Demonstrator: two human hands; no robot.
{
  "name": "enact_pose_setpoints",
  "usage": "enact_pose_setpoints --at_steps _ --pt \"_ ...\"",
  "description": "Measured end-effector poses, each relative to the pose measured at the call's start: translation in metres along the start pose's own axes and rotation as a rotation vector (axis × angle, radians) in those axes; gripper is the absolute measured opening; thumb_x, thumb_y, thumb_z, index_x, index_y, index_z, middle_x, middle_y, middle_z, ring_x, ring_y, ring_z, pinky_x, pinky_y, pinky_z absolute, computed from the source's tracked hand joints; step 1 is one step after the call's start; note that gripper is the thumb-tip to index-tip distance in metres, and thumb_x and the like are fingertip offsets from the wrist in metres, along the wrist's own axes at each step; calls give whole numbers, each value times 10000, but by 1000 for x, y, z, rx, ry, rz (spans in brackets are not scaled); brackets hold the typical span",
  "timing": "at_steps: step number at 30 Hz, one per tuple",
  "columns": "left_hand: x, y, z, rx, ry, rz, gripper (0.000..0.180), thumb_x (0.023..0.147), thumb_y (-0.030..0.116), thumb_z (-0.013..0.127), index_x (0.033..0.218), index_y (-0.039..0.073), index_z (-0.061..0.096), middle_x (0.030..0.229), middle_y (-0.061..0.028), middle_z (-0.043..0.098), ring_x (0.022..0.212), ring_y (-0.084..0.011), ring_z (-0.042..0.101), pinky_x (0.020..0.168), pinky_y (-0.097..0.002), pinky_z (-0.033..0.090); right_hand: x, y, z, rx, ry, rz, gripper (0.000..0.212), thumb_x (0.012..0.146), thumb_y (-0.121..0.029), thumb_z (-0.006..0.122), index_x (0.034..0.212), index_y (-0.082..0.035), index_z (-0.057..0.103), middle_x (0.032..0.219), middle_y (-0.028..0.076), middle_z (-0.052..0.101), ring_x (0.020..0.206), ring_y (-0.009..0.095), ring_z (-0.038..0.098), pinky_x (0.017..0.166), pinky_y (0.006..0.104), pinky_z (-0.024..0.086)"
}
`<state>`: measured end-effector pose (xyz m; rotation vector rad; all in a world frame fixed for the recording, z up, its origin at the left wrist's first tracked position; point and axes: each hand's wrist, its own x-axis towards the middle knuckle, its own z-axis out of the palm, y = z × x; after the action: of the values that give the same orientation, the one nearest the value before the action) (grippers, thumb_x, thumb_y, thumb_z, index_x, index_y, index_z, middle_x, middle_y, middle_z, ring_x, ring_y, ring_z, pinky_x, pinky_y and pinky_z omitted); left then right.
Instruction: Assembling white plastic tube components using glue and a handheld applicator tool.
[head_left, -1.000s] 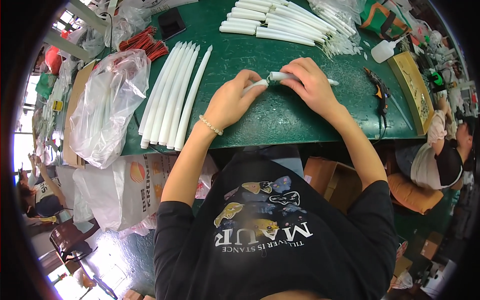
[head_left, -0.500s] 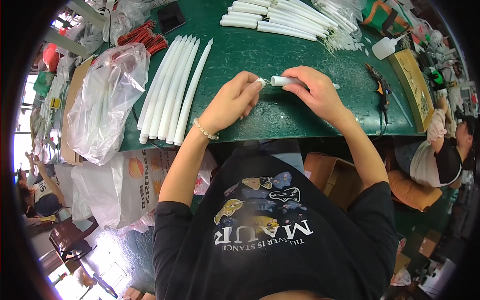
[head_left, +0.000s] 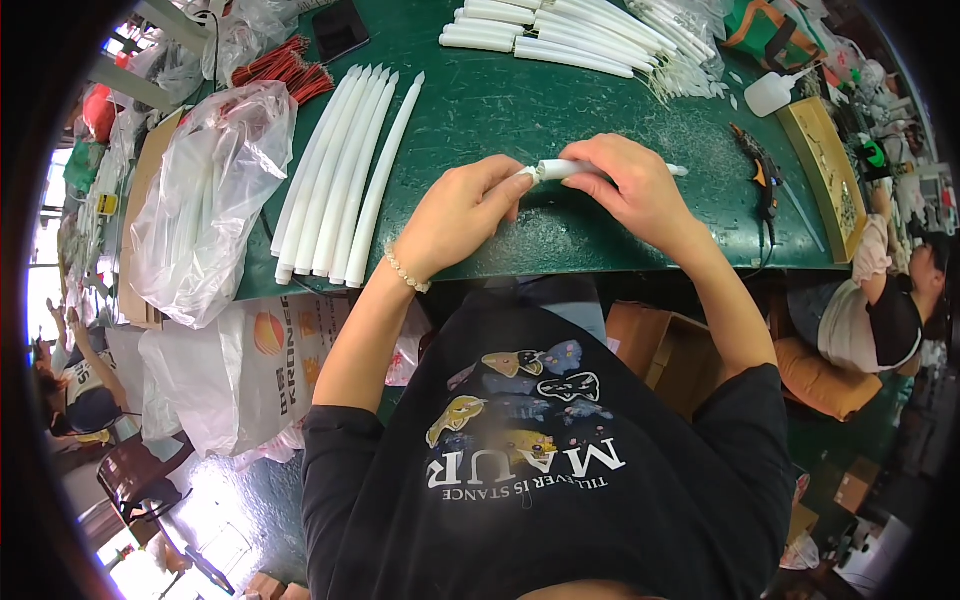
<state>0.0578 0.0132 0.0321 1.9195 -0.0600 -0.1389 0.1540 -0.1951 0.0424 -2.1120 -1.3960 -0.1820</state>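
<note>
Over the near part of the green table (head_left: 450,120), my right hand (head_left: 640,188) is wrapped around a white taper candle (head_left: 553,171), an electric-looking one with a hollow tube. It lies roughly level, its pointed tip showing past the hand on the right. My left hand (head_left: 462,215) pinches a small white end piece (head_left: 530,175) between thumb and fingers, right at the candle's open left end. Whether the piece sits inside the tube I cannot tell. Left of my hands, several finished-looking white taper candles (head_left: 345,180) lie side by side, tips pointing away.
More white tubes (head_left: 575,50) are stacked at the far side, with loose thin wires. On the right are a glue gun (head_left: 766,180), a white squeeze bottle (head_left: 768,95) and a yellow tray (head_left: 830,190). Red wires (head_left: 285,72), a phone (head_left: 340,32) and a clear plastic bag (head_left: 205,210) lie left.
My left hand has moved slightly right, bringing the end piece up to the candle's open end; the gap with thin wire between them has closed. My right hand keeps its hold.
</note>
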Motion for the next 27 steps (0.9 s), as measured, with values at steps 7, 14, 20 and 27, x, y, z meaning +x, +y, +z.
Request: enact_pose_setpoints --at_steps 7,14,20,27 --pt "3 -4 -3 124 -61 33 310 939 273 486 878 -10 599 671 -127 588 613 -283 557 604 -375 429 -1 -4 -4 -141 -51 -144 249 781 -158 693 996 -49 629 856 77 613 780 271 589 687 360 467" --pt "6 -9 -7 310 -189 97 344 917 306 555 995 -21 629 809 -166 641 720 -277 589 676 -360 450 -2 -5 -1 -186 -113 -170 253 783 -168 690 1006 -67 631 826 69 594 760 261 582 656 357 469" --pt "7 -14 -2 432 -147 103 353 903 341 554 989 10 643 819 -180 645 751 -348 606 665 -408 454 -8 -3 1 -295 -206 -153 282 784 -176 684 1047 -102 616 819 45 600 714 251 592 609 364 472" --pt "4 -19 0 432 -109 162 320 900 320 560 993 24 635 790 -174 634 738 -347 603 653 -411 452 -8 -3 4 -268 -174 -173 285 771 -157 692 1043 -108 623 767 50 586 679 249 590 576 357 466"
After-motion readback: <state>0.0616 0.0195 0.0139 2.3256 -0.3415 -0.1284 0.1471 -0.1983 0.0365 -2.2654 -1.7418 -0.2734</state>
